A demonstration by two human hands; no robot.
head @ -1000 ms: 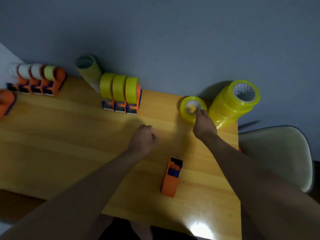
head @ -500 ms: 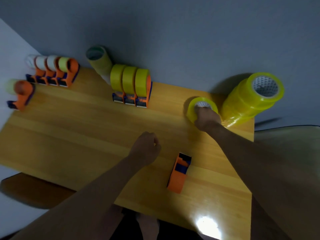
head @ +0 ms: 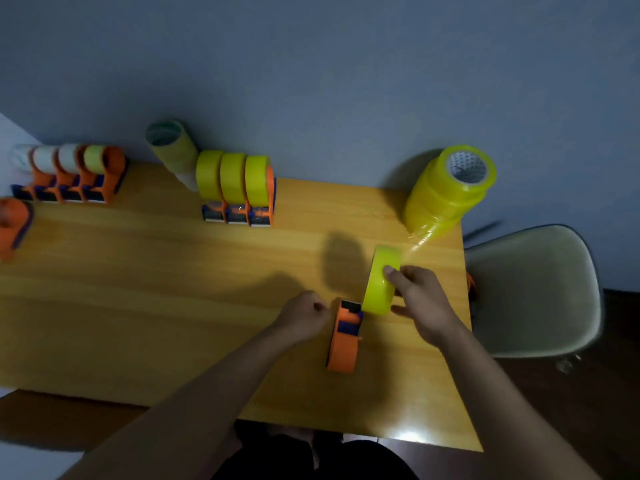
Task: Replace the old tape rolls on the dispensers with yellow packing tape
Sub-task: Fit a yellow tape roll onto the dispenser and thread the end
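Observation:
My right hand (head: 420,304) grips a yellow tape roll (head: 381,280) on edge, held just above the front end of an empty orange dispenser (head: 343,336) that lies on the wooden table (head: 138,306). My left hand (head: 303,320) is curled in a fist right beside the dispenser's left side, holding nothing that I can see. A stack of yellow tape rolls (head: 446,192) stands at the back right. Three dispensers loaded with yellow tape (head: 237,188) stand at the back middle. Several orange dispensers with pale old rolls (head: 74,174) sit at the back left.
A tube of stacked pale rolls (head: 173,150) leans against the grey wall behind the loaded dispensers. Another orange dispenser (head: 14,226) sits at the left edge. A cream chair (head: 533,292) stands off the table's right side.
My right hand lifted the single yellow roll from beside the stack and carried it toward me to the empty dispenser. My left fist moved closer to that dispenser.

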